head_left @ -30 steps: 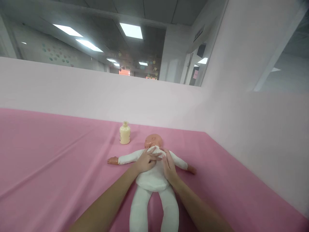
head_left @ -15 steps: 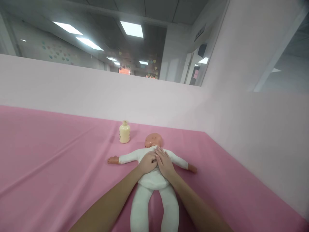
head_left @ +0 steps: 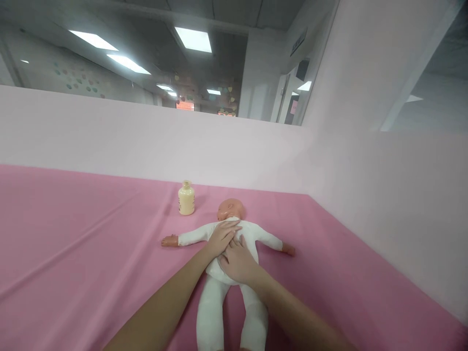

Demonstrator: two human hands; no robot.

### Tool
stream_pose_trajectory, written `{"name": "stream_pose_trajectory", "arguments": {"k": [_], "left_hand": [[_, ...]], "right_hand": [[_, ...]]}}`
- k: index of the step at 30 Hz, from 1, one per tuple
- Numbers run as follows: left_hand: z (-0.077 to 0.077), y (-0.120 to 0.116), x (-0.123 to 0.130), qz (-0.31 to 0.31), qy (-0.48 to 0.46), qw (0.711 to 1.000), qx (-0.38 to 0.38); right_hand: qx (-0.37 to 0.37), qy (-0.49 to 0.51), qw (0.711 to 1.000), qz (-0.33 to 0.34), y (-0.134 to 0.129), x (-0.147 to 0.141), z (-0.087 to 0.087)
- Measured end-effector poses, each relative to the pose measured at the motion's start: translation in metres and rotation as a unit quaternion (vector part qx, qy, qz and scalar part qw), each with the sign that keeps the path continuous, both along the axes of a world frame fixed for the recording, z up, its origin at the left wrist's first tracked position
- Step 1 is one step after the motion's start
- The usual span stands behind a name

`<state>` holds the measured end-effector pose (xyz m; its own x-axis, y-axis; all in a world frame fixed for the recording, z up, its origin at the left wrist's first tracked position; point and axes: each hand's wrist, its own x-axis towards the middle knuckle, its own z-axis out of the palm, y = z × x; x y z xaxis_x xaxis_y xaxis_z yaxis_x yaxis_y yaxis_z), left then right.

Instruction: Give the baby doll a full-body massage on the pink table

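A baby doll (head_left: 252, 234) in a white suit lies on the pink sheet (head_left: 109, 273), its arms spread and its bald head turned to the left. Flat on the upper chest rests my left hand (head_left: 222, 238), its fingers stretched toward the doll's neck. My right hand (head_left: 238, 259) lies lower, on the doll's belly and chest, with its fingers spread. The fingertips of my right hand meet my left hand near the middle of the chest. Neither hand grasps anything.
A cream bottle (head_left: 186, 201) stands upright on the sheet, left of the doll's head. Behind the sheet rises a white wall (head_left: 146, 141) with a window (head_left: 204, 63) above; another wall (head_left: 365, 195) borders the right side.
My left hand has slid up the chest and its fingers have straightened. My right hand has moved down and left, its fingers now spread. The view has shifted slightly.
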<state>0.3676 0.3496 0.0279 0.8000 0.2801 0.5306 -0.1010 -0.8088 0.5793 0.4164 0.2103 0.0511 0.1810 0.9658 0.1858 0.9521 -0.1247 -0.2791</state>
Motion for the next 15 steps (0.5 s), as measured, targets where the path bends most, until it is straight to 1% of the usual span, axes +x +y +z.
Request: {"name": "stream_pose_trajectory", "arguments": {"k": [2, 4, 7, 9, 11, 12, 14, 15], "left_hand": [[0.000, 0.005, -0.001, -0.018, 0.018, 1.000, 0.008], [0.000, 0.009, -0.002, -0.039, 0.027, 0.999, 0.011], [-0.003, 0.013, -0.002, -0.051, 0.030, 0.998, 0.012], [-0.003, 0.012, -0.001, -0.040, 0.036, 0.998, 0.015], [0.002, 0.009, -0.001, -0.029, 0.051, 0.998, 0.019], [0.006, 0.006, -0.002, -0.028, 0.064, 0.997, 0.022], [0.019, -0.003, -0.005, -0.046, 0.101, 0.994, 0.016], [0.027, -0.009, -0.007, -0.062, 0.123, 0.990, 0.006]], "right_hand": [[0.036, 0.036, 0.996, 0.069, -0.001, 0.006, 0.005], [0.045, 0.077, 0.988, 0.123, 0.001, 0.015, 0.006], [0.015, 0.195, 0.968, 0.158, 0.005, 0.028, 0.001], [0.000, 0.307, 0.938, 0.164, 0.007, 0.035, -0.005], [0.010, 0.392, 0.908, 0.147, 0.009, 0.039, -0.011], [0.036, 0.415, 0.901, 0.123, 0.009, 0.041, -0.013], [0.132, 0.420, 0.897, 0.050, 0.008, 0.042, -0.010], [0.186, 0.400, 0.897, 0.017, 0.006, 0.041, -0.006]]}}
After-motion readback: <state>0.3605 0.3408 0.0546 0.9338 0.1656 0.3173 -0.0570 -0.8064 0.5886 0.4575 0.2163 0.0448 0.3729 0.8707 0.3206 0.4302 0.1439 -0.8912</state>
